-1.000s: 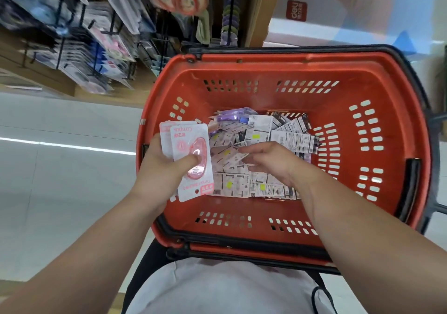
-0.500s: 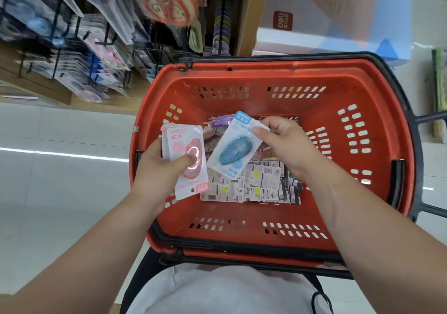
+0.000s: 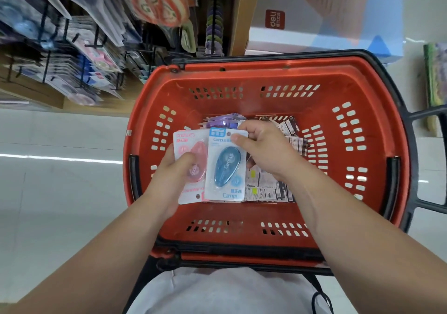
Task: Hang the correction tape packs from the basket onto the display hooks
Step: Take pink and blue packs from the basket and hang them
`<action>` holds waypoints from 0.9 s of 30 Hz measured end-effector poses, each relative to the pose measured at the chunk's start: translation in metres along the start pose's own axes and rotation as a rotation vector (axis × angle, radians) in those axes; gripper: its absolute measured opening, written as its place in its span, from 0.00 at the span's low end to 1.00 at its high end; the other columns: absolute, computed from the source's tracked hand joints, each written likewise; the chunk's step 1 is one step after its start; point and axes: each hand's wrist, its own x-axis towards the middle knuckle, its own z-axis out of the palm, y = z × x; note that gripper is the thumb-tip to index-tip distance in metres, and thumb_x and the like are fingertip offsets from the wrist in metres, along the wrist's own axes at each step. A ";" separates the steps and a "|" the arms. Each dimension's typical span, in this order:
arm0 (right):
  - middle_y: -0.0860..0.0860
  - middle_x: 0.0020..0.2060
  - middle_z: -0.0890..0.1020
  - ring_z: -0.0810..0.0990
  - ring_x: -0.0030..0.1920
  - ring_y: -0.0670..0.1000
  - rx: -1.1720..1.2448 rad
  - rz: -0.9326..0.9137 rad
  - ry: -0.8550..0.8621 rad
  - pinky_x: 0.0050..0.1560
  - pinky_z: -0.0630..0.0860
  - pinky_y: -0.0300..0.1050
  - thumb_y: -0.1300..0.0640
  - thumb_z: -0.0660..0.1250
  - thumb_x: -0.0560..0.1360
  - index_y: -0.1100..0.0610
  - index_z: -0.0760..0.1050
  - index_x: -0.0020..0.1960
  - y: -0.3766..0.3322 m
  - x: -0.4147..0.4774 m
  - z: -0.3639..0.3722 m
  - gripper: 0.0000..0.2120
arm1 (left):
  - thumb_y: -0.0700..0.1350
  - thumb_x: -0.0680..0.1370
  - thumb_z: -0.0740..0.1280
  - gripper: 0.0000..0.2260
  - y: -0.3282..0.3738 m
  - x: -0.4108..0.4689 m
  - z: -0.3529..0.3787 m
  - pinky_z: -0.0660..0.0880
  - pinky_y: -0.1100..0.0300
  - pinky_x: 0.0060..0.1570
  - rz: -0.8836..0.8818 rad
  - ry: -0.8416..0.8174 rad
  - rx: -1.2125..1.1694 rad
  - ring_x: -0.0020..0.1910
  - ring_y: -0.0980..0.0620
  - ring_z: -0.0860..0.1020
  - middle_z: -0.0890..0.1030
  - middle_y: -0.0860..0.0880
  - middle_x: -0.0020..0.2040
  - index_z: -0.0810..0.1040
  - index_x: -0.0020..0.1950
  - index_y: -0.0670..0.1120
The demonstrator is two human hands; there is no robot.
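head | display hooks (image 3: 96, 45) left of basket (image 3: 290, 65) | hooks crowded w/ hung packs (image 3: 102, 58)

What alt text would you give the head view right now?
The left hand grips a pink correction tape pack and the right hand pinches a blue pack by its top, overlapping it, above a red basket holding more packs. Stocked display hooks are upper left.
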 end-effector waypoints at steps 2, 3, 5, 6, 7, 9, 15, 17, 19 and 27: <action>0.59 0.36 0.83 0.78 0.29 0.52 0.006 0.015 0.024 0.26 0.77 0.43 0.59 0.69 0.81 0.58 0.81 0.49 0.004 0.002 0.001 0.05 | 0.54 0.79 0.75 0.17 -0.001 0.003 0.004 0.82 0.44 0.57 0.021 -0.049 0.035 0.62 0.48 0.85 0.87 0.53 0.60 0.78 0.66 0.56; 0.60 0.35 0.81 0.77 0.28 0.51 0.010 0.026 0.025 0.25 0.76 0.42 0.59 0.69 0.81 0.60 0.81 0.49 0.006 0.003 -0.002 0.05 | 0.54 0.77 0.77 0.21 -0.003 0.006 0.006 0.82 0.45 0.57 0.033 -0.058 0.058 0.64 0.50 0.83 0.86 0.55 0.60 0.78 0.67 0.56; 0.69 0.40 0.79 0.75 0.30 0.54 0.002 0.036 -0.001 0.26 0.76 0.43 0.57 0.69 0.81 0.61 0.80 0.51 0.009 0.004 -0.009 0.07 | 0.51 0.77 0.77 0.20 -0.004 0.014 0.010 0.84 0.52 0.51 0.056 -0.042 0.071 0.61 0.49 0.85 0.87 0.54 0.57 0.78 0.68 0.53; 0.73 0.44 0.79 0.74 0.32 0.56 0.000 0.033 -0.014 0.27 0.75 0.44 0.57 0.69 0.82 0.60 0.80 0.51 0.011 0.003 -0.014 0.06 | 0.52 0.77 0.76 0.20 -0.004 0.016 0.014 0.84 0.52 0.50 0.058 -0.043 0.076 0.59 0.48 0.86 0.88 0.52 0.56 0.79 0.68 0.51; 0.74 0.46 0.78 0.74 0.33 0.56 0.007 0.027 -0.015 0.27 0.74 0.44 0.57 0.69 0.82 0.59 0.80 0.51 0.013 0.001 -0.018 0.05 | 0.54 0.76 0.75 0.21 -0.004 0.019 0.016 0.84 0.48 0.52 0.056 -0.042 0.078 0.58 0.47 0.86 0.88 0.51 0.56 0.79 0.67 0.50; 0.72 0.48 0.81 0.76 0.35 0.56 0.047 0.041 0.006 0.26 0.75 0.41 0.58 0.68 0.82 0.56 0.80 0.50 0.015 0.000 -0.026 0.03 | 0.56 0.75 0.74 0.21 -0.005 0.025 0.021 0.82 0.42 0.58 0.049 -0.050 0.105 0.58 0.47 0.86 0.88 0.49 0.58 0.80 0.66 0.51; 0.63 0.41 0.85 0.77 0.29 0.54 0.072 0.072 0.033 0.26 0.76 0.43 0.58 0.69 0.81 0.53 0.80 0.48 0.023 -0.002 -0.018 0.04 | 0.53 0.77 0.73 0.21 -0.011 0.027 0.038 0.84 0.57 0.42 -0.009 -0.122 0.004 0.54 0.51 0.87 0.88 0.52 0.56 0.76 0.69 0.53; 0.60 0.37 0.84 0.77 0.26 0.52 0.081 0.059 0.036 0.27 0.77 0.44 0.58 0.70 0.81 0.53 0.81 0.46 0.024 -0.002 -0.012 0.05 | 0.43 0.74 0.78 0.24 -0.013 0.029 0.041 0.84 0.57 0.44 -0.009 -0.149 0.057 0.55 0.50 0.87 0.88 0.50 0.56 0.76 0.68 0.50; 0.62 0.38 0.84 0.79 0.27 0.53 0.120 0.084 0.035 0.28 0.78 0.45 0.57 0.71 0.80 0.54 0.81 0.46 0.026 -0.001 -0.011 0.05 | 0.35 0.74 0.77 0.24 -0.015 0.033 0.041 0.84 0.55 0.48 -0.021 -0.156 0.106 0.56 0.47 0.87 0.88 0.48 0.57 0.77 0.67 0.49; 0.57 0.69 0.77 0.76 0.68 0.58 -0.599 0.528 -0.073 0.67 0.74 0.50 0.45 0.68 0.80 0.60 0.76 0.71 0.111 0.022 -0.044 0.25 | 0.35 0.76 0.76 0.20 -0.028 0.052 0.012 0.85 0.51 0.41 -0.048 0.083 0.141 0.51 0.49 0.88 0.88 0.51 0.54 0.78 0.65 0.49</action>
